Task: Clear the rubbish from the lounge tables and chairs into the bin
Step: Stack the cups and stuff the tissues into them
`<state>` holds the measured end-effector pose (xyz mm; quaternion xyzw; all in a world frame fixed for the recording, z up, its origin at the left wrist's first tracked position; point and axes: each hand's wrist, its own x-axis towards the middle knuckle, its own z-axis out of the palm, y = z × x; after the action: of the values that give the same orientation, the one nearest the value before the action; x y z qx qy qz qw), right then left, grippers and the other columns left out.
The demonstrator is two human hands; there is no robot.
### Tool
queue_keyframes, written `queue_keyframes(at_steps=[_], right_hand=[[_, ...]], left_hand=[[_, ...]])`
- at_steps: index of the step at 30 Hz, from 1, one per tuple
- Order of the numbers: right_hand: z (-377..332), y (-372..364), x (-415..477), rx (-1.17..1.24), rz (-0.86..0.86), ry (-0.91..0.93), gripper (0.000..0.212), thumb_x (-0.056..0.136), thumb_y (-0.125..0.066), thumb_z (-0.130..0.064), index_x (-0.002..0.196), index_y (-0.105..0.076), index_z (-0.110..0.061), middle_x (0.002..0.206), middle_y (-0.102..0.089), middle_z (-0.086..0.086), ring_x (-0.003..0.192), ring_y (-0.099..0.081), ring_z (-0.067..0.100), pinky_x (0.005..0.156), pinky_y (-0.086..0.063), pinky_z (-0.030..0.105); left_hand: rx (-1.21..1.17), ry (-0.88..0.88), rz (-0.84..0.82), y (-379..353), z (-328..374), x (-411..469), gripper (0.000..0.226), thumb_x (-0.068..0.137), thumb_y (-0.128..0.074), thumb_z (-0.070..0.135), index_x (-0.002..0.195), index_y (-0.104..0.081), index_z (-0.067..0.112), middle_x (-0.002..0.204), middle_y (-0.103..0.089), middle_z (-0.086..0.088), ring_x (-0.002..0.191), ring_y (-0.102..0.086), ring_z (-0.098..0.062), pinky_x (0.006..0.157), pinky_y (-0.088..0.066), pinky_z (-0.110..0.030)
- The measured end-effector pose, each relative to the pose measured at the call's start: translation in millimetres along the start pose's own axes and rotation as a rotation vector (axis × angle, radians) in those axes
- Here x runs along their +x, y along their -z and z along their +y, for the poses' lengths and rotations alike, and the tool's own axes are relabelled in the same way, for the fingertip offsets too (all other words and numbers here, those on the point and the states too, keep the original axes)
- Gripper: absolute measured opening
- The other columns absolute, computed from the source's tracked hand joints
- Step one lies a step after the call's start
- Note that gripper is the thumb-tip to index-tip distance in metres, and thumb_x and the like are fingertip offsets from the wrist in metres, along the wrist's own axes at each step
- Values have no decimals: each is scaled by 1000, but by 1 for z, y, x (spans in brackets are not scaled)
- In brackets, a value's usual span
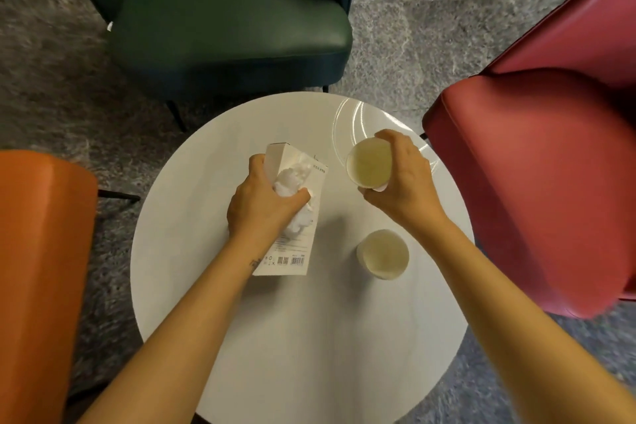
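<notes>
Clutching a crumpled tissue [292, 179] against the white box [292, 251] beneath it, the left grip [261, 203] is curled tight. The right grip [402, 179] has its fingers wrapped round a paper cup [370, 165] over the table [309, 337] — a second cup [383, 255] stands just behind that grip, toward the person.

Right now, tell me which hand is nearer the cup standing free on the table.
Right. The right hand, holding a second cup, is just beyond the free cup; the left hand grips a box and tissue farther left.
</notes>
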<state>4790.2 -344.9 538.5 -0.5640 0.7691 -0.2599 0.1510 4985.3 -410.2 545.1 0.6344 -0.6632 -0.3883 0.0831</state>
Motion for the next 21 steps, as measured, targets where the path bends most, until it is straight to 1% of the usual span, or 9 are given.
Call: queue_keyframes(at_steps=[2,4,7,9,12,15,19,21], right_hand=[[-3,14,-21,94,-28,-5,79,59,-82,-14,127,-42,-8,124,-51,10,110,-49,29,91,-41,40],[-3,23,-44,104,-80,4,82,60,-81,-14,131,-40,-8,125,-49,10,113,-48,28,93,-41,41],[-1,29,-74,106,-136,12,83,62,-81,-21,133,-39,-14,126,-48,7,112,-48,26,94,-41,44],[1,31,-89,128,-123,26,80,63,-80,-26,132,-40,-16,126,-48,4,111,-50,25,92,-42,43],[6,30,-105,158,-59,49,78,64,-80,-30,130,-42,-14,126,-50,3,111,-50,23,90,-41,38],[15,21,-117,150,-42,35,79,65,-80,-31,131,-41,-14,128,-51,3,113,-50,23,92,-40,39],[29,-1,-125,108,-120,-19,77,72,-75,-39,135,-37,-15,135,-46,4,119,-46,24,95,-33,36],[35,-12,-130,64,-179,-28,78,75,-70,-44,138,-33,-18,140,-41,4,122,-42,25,98,-30,37]], left_hand=[[6,-10,26,0,3,-13,67,74,-70,43,125,-32,20,113,-57,-5,87,-55,-25,72,-49,-36],[8,-15,41,-1,8,-27,67,74,-69,43,125,-32,20,115,-57,-6,91,-57,-27,73,-49,-37],[10,-24,57,-5,15,-44,68,75,-69,44,126,-31,21,117,-57,-6,93,-57,-27,71,-48,-35],[10,-36,65,-8,19,-55,68,75,-69,45,126,-31,21,118,-56,-6,93,-57,-26,69,-46,-33],[11,-53,84,-12,24,-68,68,73,-69,44,125,-32,21,114,-57,-4,92,-57,-27,71,-49,-36],[11,-56,92,-17,23,-80,68,73,-70,43,125,-32,21,109,-56,-1,89,-57,-26,72,-51,-37],[12,-42,119,-24,17,-92,65,72,-70,42,123,-35,20,98,-49,6,83,-52,-21,68,-46,-32],[17,-21,123,-28,12,-96,65,71,-70,42,122,-36,21,95,-48,7,82,-49,-20,68,-43,-30]])
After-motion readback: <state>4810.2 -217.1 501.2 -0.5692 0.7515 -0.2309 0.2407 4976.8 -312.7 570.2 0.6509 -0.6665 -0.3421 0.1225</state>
